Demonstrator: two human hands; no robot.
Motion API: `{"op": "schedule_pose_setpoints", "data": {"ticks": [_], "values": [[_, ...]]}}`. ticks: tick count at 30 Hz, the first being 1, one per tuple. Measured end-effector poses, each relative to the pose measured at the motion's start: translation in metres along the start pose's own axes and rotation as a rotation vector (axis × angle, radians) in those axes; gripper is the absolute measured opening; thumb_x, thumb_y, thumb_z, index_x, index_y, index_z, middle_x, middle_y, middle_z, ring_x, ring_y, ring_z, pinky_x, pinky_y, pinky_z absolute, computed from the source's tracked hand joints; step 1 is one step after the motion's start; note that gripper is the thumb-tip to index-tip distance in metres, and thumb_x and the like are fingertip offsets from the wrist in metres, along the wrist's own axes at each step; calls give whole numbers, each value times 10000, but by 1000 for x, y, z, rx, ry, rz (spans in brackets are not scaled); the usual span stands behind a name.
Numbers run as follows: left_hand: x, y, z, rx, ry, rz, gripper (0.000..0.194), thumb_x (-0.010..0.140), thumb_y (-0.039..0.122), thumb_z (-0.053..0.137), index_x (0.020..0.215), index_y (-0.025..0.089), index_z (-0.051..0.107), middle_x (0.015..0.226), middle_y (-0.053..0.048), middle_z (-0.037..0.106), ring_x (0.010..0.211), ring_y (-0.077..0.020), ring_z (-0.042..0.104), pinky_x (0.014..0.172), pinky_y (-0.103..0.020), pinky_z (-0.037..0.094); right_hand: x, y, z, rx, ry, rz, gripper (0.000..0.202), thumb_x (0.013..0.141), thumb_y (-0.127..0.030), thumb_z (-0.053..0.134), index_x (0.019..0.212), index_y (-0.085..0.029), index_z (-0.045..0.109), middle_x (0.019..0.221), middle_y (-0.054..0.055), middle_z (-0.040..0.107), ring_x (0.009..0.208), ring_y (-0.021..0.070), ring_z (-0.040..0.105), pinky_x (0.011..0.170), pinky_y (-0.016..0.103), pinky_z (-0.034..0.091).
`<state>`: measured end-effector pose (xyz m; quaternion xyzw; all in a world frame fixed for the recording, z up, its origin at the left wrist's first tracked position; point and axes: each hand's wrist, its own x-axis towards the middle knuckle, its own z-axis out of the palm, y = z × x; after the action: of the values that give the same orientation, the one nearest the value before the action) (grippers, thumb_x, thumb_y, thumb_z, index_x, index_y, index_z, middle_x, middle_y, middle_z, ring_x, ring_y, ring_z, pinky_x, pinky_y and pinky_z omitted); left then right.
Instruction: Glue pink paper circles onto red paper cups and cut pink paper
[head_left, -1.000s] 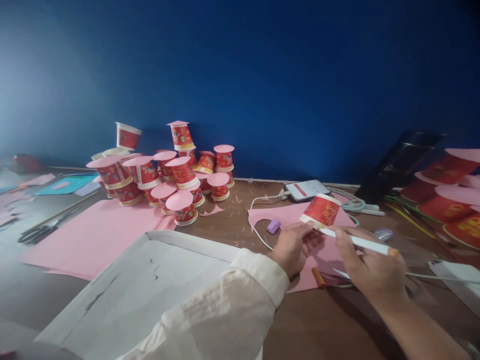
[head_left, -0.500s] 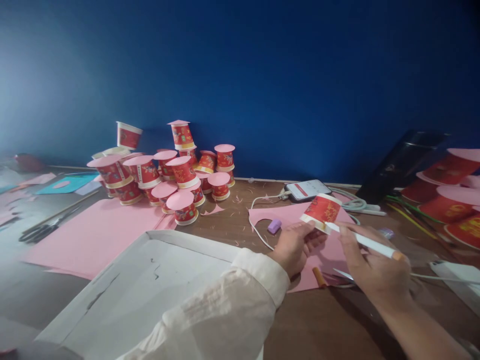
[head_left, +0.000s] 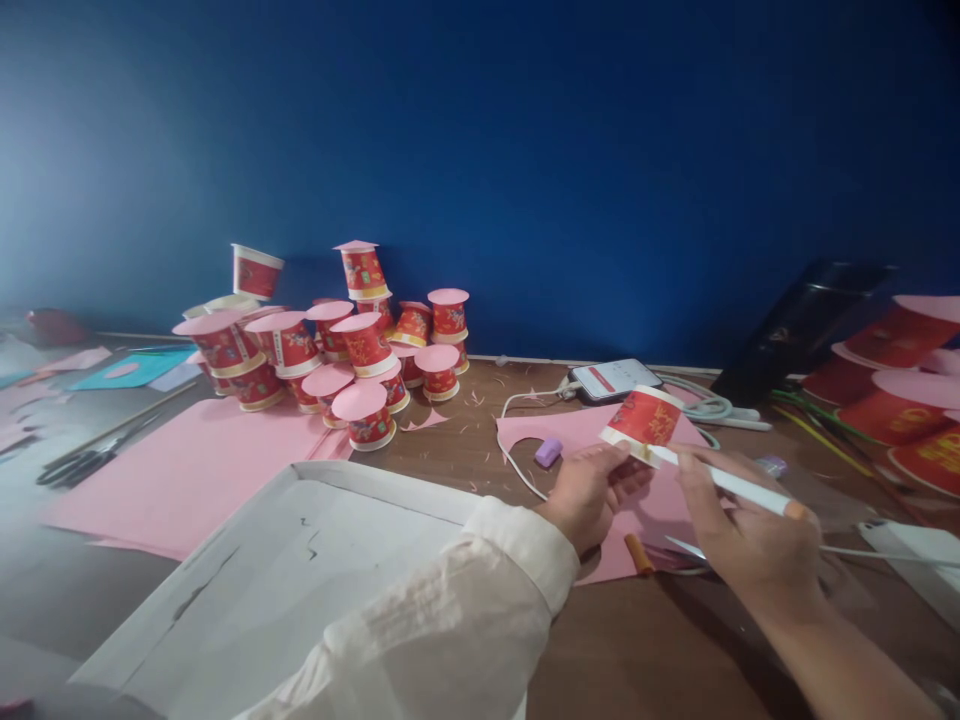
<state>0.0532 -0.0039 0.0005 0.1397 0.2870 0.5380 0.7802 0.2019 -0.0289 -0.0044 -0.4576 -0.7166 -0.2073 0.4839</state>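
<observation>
My left hand (head_left: 596, 495) grips a red paper cup (head_left: 646, 418) by its pale rim and holds it tilted above a pink paper sheet (head_left: 671, 505). In my right hand (head_left: 757, 535) is a white marker (head_left: 739, 482) with an orange end, its tip against or very near the cup's rim. An orange-brown marker cap (head_left: 639, 554) lies on the sheet's near edge. Beside it a pointed metal blade (head_left: 684, 548) shows, the rest hidden by my right hand. A purple eraser-like piece (head_left: 549, 452) lies left of the cup.
Several red cups topped with pink discs (head_left: 367, 345) stand stacked at the back left; more (head_left: 919, 390) are at the right. Nearby are pink sheets (head_left: 187, 470), a white box lid (head_left: 300, 560), scissors (head_left: 82, 462), a phone (head_left: 615, 379) with a cable, and a dark bottle (head_left: 802, 325).
</observation>
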Motion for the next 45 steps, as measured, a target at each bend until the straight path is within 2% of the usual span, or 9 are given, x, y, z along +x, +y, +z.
{"op": "schedule_pose_setpoints", "data": {"ticks": [3,9,15,24,28,33,40,45], "values": [[2,-1,-1,7,1,-5,120,784,184,866,809,120,767,843,-98,730,811,-205,699,1073,-420,571,-1,2,0,10,6,7,150,1051,-230,659,1063,-187,802,961,89,852,847,236,818,838,332,626],[3,-3,-2,0,-1,6,81,812,179,826,828,111,784,826,-102,747,796,-207,705,1069,-419,578,2,-4,-3,-26,-49,0,236,1088,-299,606,1007,-198,803,864,67,838,766,218,807,715,299,606],[4,-3,-3,26,-17,10,134,771,206,877,820,128,779,846,-96,746,842,-219,709,1063,-420,578,0,-2,0,9,-4,27,175,1064,-258,646,1032,-189,804,941,85,853,837,230,820,809,315,622],[0,-2,0,0,-20,16,48,807,157,811,799,118,785,851,-96,718,819,-208,663,1104,-418,541,1,-1,0,7,2,17,173,1057,-243,642,1051,-195,807,977,96,861,872,246,831,854,342,641],[2,-3,0,26,-7,14,110,777,187,864,788,127,772,833,-88,711,815,-213,664,1092,-430,537,1,-3,-1,14,-52,54,222,1072,-306,616,1024,-222,816,921,67,854,835,238,825,801,326,635],[1,-3,-1,32,-26,22,87,799,193,825,808,127,770,838,-91,713,803,-200,650,1114,-432,536,2,-5,-2,21,-82,51,274,1090,-346,586,998,-226,815,890,66,844,815,236,815,781,325,622],[2,-4,-2,34,-39,27,48,831,163,788,825,116,781,871,-102,728,835,-204,678,1112,-427,541,1,-2,-1,-8,-6,13,204,1073,-260,619,1058,-197,812,966,86,857,867,239,827,837,332,629],[6,-5,-4,50,-45,40,114,788,196,854,817,116,778,858,-92,734,820,-196,684,1052,-418,568,-1,0,0,-12,-10,52,210,1068,-285,629,1041,-197,818,964,93,860,862,251,831,813,347,634]]}}
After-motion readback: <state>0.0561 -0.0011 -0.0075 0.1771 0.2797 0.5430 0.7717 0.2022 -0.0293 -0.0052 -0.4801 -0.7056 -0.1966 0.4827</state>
